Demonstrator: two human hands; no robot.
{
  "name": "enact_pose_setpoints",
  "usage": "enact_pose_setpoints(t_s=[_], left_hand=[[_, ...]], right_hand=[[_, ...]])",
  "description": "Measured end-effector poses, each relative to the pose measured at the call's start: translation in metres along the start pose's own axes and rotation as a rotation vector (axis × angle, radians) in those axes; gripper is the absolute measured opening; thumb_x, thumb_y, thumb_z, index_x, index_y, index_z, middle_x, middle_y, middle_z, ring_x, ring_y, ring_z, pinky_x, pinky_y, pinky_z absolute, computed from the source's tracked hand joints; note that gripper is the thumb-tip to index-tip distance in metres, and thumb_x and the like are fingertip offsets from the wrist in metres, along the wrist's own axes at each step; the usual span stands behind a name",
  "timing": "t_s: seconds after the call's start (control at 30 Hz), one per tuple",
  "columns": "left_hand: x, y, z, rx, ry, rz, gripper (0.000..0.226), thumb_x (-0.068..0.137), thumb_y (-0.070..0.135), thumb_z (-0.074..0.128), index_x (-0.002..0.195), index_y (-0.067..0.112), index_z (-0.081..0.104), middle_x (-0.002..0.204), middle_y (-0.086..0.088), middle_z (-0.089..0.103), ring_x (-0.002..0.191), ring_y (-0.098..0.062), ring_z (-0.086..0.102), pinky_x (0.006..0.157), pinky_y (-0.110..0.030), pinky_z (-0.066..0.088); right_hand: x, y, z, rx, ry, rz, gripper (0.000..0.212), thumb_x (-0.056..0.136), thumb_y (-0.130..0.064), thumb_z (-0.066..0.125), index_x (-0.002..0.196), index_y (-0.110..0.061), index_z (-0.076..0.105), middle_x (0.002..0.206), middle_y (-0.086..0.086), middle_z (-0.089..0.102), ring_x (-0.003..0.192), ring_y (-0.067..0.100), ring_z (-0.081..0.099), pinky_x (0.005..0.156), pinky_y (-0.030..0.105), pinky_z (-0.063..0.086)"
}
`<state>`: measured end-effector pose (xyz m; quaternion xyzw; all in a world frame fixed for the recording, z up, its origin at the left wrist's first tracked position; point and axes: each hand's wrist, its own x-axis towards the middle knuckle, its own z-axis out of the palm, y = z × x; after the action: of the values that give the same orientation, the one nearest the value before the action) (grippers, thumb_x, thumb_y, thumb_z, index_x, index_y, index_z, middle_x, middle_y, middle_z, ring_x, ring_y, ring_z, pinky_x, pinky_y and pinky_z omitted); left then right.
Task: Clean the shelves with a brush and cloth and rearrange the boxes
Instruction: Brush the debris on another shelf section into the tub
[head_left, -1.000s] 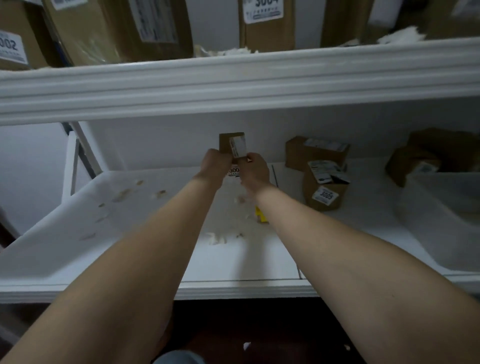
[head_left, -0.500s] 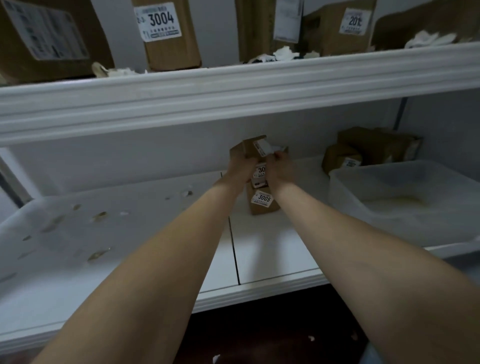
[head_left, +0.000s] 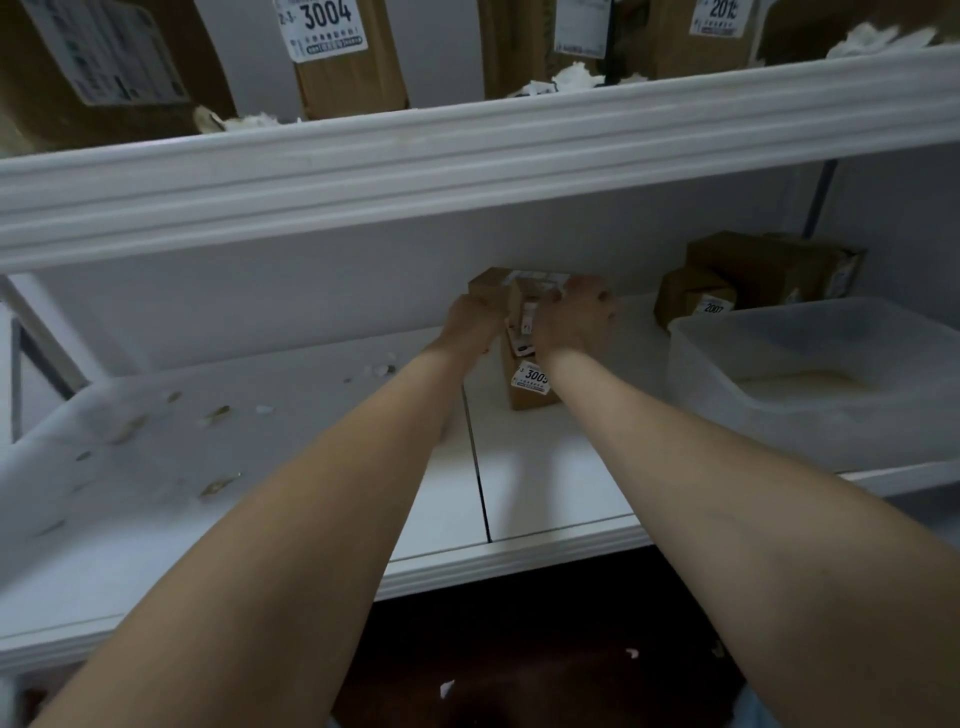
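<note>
1. White shelf (head_left: 545, 467): pale debris scraps (head_left: 218, 414) lie on its left half; boxes slid there would smear them.
2. Translucent plastic tub (head_left: 753, 325), right edge: limits elbow room.
3. Small brown cardboard box (head_left: 493, 291), mid-back, sits atop a labelled brown box (head_left: 530, 392). Left grip (head_left: 475, 322) and right grip (head_left: 574, 322) curl round it; an off-centre release may topple the stack.

White lower shelf (head_left: 545, 483) – smooth board, painted or laminate, low sheen, w/ dull brownish flecks (head_left: 221, 486) stuck on its left part. The top box (head_left: 491, 288) and the box under it (head_left: 522, 397): matt brown cardboard w/ white paper labels. The tub (head_left: 753, 415) – translucent frosted plastic, smooth. The upper-shelf boxes (head_left: 353, 83) are the same matt cardboard; white scraps (head_left: 571, 78) beside them look like crumpled paper or fluff, can't tell which.
</note>
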<state>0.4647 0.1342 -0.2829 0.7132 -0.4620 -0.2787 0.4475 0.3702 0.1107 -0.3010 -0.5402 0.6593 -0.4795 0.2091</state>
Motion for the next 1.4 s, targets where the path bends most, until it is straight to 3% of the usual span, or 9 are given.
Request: enact_pose_setpoints(t_s=[0.13,0.4,0.67,0.9,0.97,1.07,1.17,1.3,1.4], left_hand=[[-0.005,-0.014,-0.037,0.148,0.119,0.012,0.019,0.089,0.009,0.05,0.071,0.007,0.055,0.083,-0.011,0.058,0.097,-0.03,0.061,0.082,-0.035,0.052],[-0.018,-0.07,-0.087,0.324,0.156,-0.084,0.011,0.087,0.007,0.052,0.077,0.009,0.053,0.111,-0.021,0.063,0.104,-0.033,0.06,0.091,-0.041,0.052],[0.011,-0.106,-0.081,0.145,0.089,-0.145,0.01,0.088,0.014,0.055,0.078,0.012,0.054,0.087,-0.016,0.061,0.085,-0.031,0.064,0.082,-0.043,0.055],[0.032,-0.117,-0.088,0.139,-0.026,-0.216,0.015,0.096,0.013,0.047,0.082,0.012,0.052,0.079,-0.007,0.057,0.06,-0.016,0.054,0.051,-0.026,0.048],[0.029,-0.113,-0.09,0.153,-0.077,-0.266,0.021,0.098,0.015,0.046,0.078,0.01,0.051,0.072,-0.005,0.055,0.056,-0.014,0.05,0.051,-0.026,0.046],[0.021,-0.108,-0.089,0.194,-0.179,-0.306,0.03,0.1,0.016,0.042,0.073,0.007,0.048,0.07,-0.006,0.055,0.054,-0.014,0.05,0.051,-0.025,0.048],[0.012,-0.104,-0.09,0.2,-0.222,-0.329,0.022,0.1,0.013,0.041,0.091,-0.001,0.055,0.079,-0.012,0.06,0.059,-0.02,0.057,0.059,-0.03,0.053],[-0.002,-0.108,-0.098,0.131,-0.193,-0.284,0.027,0.099,0.012,0.041,0.119,-0.004,0.052,0.111,-0.022,0.064,0.096,-0.034,0.066,0.088,-0.046,0.054],[-0.015,-0.114,-0.116,0.079,-0.17,-0.31,0.028,0.099,0.01,0.038,0.119,-0.002,0.054,0.113,-0.019,0.064,0.1,-0.033,0.065,0.091,-0.043,0.053]], right_hand=[[-0.031,-0.017,0.009,0.198,-0.218,-0.166,0.029,0.094,-0.02,0.049,0.119,-0.007,0.057,0.127,0.016,0.057,0.115,0.029,0.056,0.091,0.031,0.043],[-0.08,-0.016,0.057,0.059,-0.487,-0.126,0.027,0.092,-0.021,0.049,0.116,-0.015,0.059,0.125,0.01,0.057,0.116,0.028,0.054,0.078,0.022,0.033],[-0.064,-0.008,0.097,-0.093,-0.621,-0.007,0.055,0.091,-0.046,0.048,0.129,-0.007,0.048,0.131,0.017,0.048,0.12,0.033,0.049,0.094,0.037,0.042],[-0.064,0.01,0.125,0.097,-0.694,0.175,0.083,0.074,-0.062,0.066,0.134,-0.005,0.051,0.133,0.015,0.054,0.121,0.032,0.051,0.101,0.042,0.045],[-0.068,0.004,0.128,0.122,-0.673,0.2,0.077,0.072,-0.057,0.069,0.126,-0.004,0.056,0.128,0.015,0.057,0.116,0.032,0.055,0.097,0.043,0.048],[-0.074,-0.002,0.129,0.157,-0.666,0.228,0.034,0.074,-0.039,0.073,0.082,-0.008,0.063,0.108,0.015,0.066,0.098,0.03,0.064,0.088,0.041,0.054],[-0.082,-0.003,0.125,0.172,-0.666,0.266,0.027,0.078,-0.031,0.07,0.068,-0.011,0.055,0.091,0.012,0.064,0.082,0.026,0.063,0.073,0.033,0.053],[-0.101,-0.008,0.121,0.226,-0.675,0.279,0.029,0.083,-0.034,0.067,0.091,-0.008,0.057,0.081,0.007,0.057,0.068,0.021,0.055,0.057,0.025,0.042],[-0.118,-0.013,0.128,0.262,-0.698,0.337,0.028,0.084,-0.033,0.067,0.094,-0.008,0.058,0.082,0.01,0.059,0.073,0.025,0.058,0.062,0.029,0.047]])
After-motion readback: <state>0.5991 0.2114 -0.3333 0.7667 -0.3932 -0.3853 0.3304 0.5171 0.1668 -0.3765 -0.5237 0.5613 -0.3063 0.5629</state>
